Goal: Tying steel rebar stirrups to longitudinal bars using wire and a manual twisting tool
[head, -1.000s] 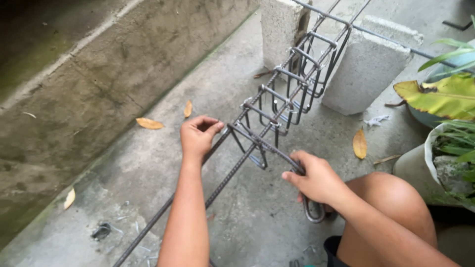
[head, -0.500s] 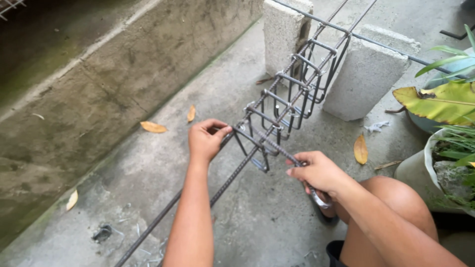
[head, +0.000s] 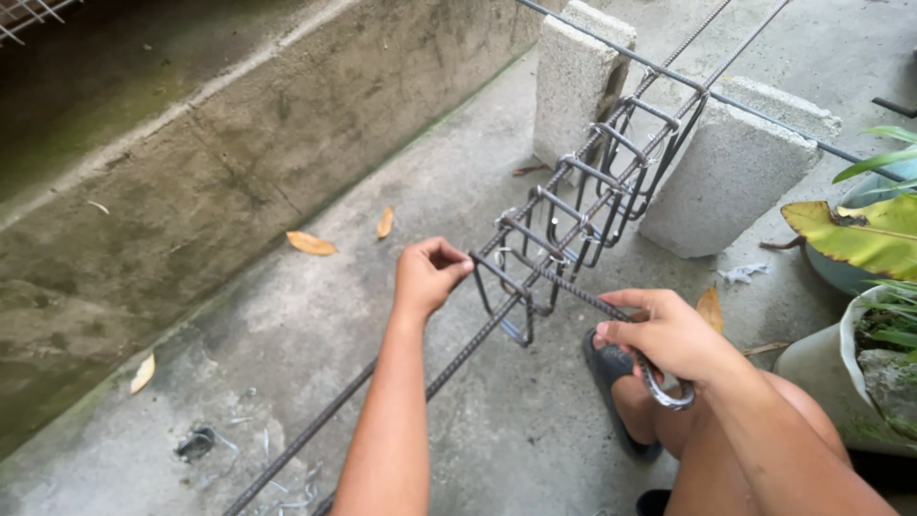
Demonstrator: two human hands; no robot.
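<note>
The left hand [head: 427,277] is closed, pinching the corner of the nearest steel loop [head: 506,287] of a rebar cage [head: 592,191] that lies slanting over the concrete floor [head: 382,325], its far end resting on two concrete blocks [head: 726,172]. The right hand [head: 669,334] is curled shut around a metal hook tool [head: 664,387], just beside a long bar of the cage. Dry leaves [head: 311,243] lie near the low wall [head: 239,162].

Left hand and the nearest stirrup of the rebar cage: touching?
Touching. Head view shows the left hand with fingertips closed on the top corner of the nearest stirrup, no gap visible.
</note>
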